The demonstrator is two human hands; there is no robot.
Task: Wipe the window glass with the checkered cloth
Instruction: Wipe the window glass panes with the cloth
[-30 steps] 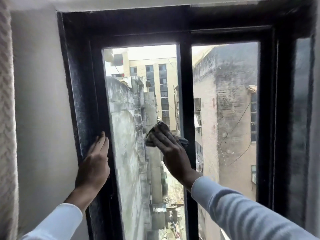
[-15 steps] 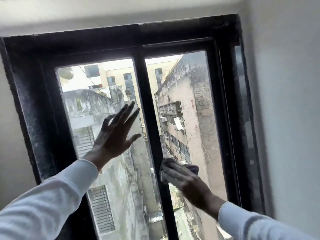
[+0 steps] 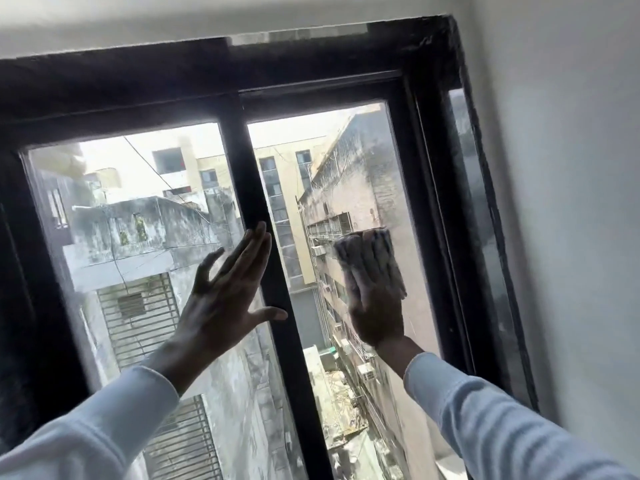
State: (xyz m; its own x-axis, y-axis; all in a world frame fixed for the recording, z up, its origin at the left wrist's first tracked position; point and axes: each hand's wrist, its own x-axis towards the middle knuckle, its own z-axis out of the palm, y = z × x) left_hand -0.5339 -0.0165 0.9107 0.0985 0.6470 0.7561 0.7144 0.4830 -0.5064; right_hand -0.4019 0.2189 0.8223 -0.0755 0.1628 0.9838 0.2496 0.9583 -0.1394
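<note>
The window has two glass panes in a black frame [image 3: 207, 84], split by a black middle bar [image 3: 249, 188]. My right hand [image 3: 375, 306] presses the grey checkered cloth [image 3: 372, 254] flat against the right pane [image 3: 346, 168], fingers spread under the cloth, close to the right side of the frame. My left hand [image 3: 225, 296] lies open with fingers apart on the left pane [image 3: 121, 220], its fingertips reaching the middle bar. It holds nothing.
A white wall [image 3: 571, 202] runs along the right of the window and a white ceiling strip [image 3: 173, 19] above it. Buildings and an alley show through the glass. The lower edge of the window is out of view.
My right hand has moved the cloth up and to the right across the right pane, away from the middle bar. My left hand slid right on the left pane. The view tilted upward.
</note>
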